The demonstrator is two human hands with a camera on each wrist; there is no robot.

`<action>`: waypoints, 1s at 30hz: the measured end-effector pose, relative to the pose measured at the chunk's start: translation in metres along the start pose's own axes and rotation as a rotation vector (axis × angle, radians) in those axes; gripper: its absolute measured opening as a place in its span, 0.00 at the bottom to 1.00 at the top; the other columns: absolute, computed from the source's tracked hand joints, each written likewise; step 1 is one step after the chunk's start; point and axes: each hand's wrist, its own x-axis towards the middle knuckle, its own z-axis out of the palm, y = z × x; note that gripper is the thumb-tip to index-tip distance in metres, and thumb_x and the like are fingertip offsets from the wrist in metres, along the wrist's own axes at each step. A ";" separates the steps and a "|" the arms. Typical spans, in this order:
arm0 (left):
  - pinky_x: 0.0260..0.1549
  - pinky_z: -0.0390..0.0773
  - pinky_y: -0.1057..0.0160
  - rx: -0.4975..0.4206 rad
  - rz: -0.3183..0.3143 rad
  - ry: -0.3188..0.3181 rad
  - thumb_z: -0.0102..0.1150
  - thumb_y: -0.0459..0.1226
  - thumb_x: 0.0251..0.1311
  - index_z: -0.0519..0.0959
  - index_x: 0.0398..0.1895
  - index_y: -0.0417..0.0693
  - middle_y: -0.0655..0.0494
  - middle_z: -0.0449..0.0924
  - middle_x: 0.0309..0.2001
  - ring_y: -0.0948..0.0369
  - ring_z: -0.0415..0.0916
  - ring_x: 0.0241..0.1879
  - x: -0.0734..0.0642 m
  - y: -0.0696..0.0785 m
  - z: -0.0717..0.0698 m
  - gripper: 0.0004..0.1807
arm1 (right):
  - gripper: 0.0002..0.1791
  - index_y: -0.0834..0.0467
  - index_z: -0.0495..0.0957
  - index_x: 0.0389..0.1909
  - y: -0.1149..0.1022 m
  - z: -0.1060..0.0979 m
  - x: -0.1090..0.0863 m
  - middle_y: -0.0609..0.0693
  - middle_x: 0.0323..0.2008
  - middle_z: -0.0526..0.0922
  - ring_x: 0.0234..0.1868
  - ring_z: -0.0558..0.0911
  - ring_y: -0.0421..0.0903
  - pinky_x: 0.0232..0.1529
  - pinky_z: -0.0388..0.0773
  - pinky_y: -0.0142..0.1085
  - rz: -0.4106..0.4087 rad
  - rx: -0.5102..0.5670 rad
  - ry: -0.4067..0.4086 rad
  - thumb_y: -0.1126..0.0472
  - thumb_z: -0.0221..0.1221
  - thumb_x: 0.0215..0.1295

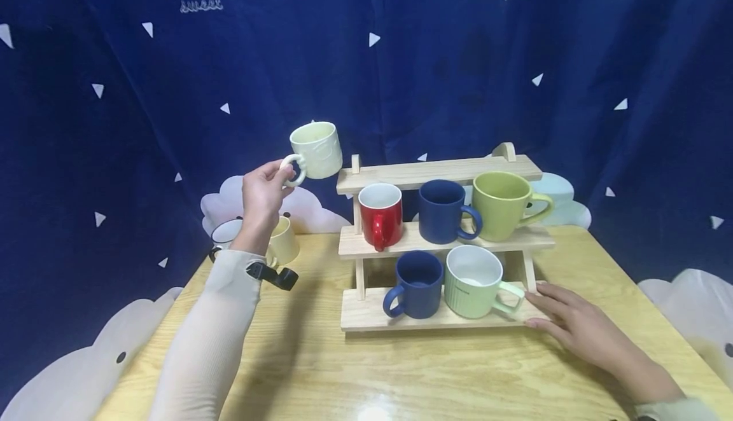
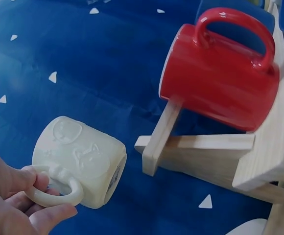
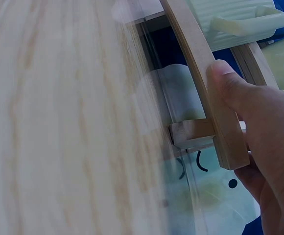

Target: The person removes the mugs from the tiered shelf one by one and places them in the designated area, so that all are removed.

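A cream mug (image 1: 324, 154) in the air, held by the left hand (image 1: 263, 192)
Its thumb and fingers are clamped on the mug's handle (image 2: 59, 199), beside the left end of the top board (image 1: 435, 172) of the rack (image 1: 359, 278); the right hand (image 1: 578, 325) has thumb and fingers clamped on the lowest board (image 1: 366, 315), at its right end; the red mug (image 1: 382, 214) stands near the middle board's left end.
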 end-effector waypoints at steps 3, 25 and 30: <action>0.47 0.80 0.63 0.013 0.002 -0.002 0.58 0.33 0.68 0.78 0.57 0.35 0.38 0.80 0.51 0.52 0.79 0.52 0.000 -0.005 -0.004 0.17 | 0.28 0.54 0.81 0.57 0.001 0.000 0.001 0.57 0.58 0.76 0.57 0.75 0.62 0.60 0.68 0.51 -0.002 -0.004 0.003 0.49 0.70 0.54; 0.49 0.80 0.60 -0.044 -0.037 0.058 0.56 0.31 0.68 0.78 0.56 0.32 0.37 0.79 0.53 0.54 0.79 0.50 -0.006 -0.055 -0.020 0.16 | 0.28 0.54 0.82 0.55 0.001 0.002 0.000 0.56 0.57 0.78 0.55 0.76 0.61 0.68 0.56 0.30 -0.028 -0.006 0.037 0.50 0.72 0.51; 0.47 0.81 0.61 -0.035 -0.032 0.080 0.57 0.32 0.68 0.78 0.55 0.33 0.38 0.80 0.53 0.52 0.79 0.50 -0.008 -0.070 -0.018 0.16 | 0.28 0.53 0.82 0.55 0.001 0.002 0.001 0.56 0.57 0.77 0.56 0.76 0.61 0.68 0.58 0.32 -0.022 -0.004 0.031 0.50 0.72 0.52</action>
